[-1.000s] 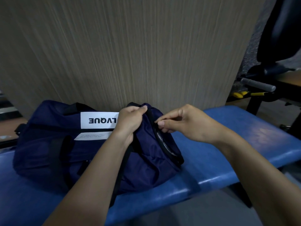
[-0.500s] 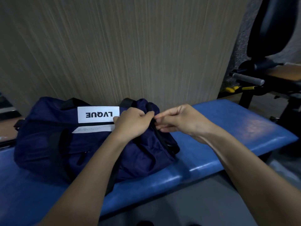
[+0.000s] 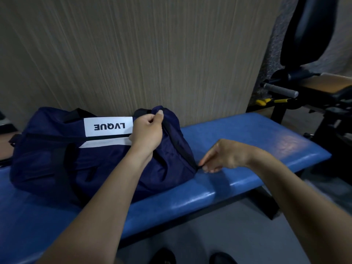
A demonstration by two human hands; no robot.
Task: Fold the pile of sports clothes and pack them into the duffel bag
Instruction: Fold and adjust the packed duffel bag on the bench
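A navy duffel bag [image 3: 57,155] with a white LVQUE label lies on the blue padded bench [image 3: 247,141], against the wall. My left hand [image 3: 146,130] grips the fabric at the top of the bag's right end. My right hand [image 3: 222,157] pinches the zipper pull at the bottom right corner of that end, close to the bench surface. The black zipper line runs down the bag's end between my two hands. No loose clothes are in sight.
A wood-grain wall panel [image 3: 152,54] rises right behind the bench. Black gym equipment [image 3: 308,88] with a grey handle and a padded seat stands at the right. My shoes [image 3: 192,258] show on the grey floor below the bench.
My right hand has drawn the zipper pull from the top of the bag's end down to its lower right corner. My left hand kept its hold at the top.
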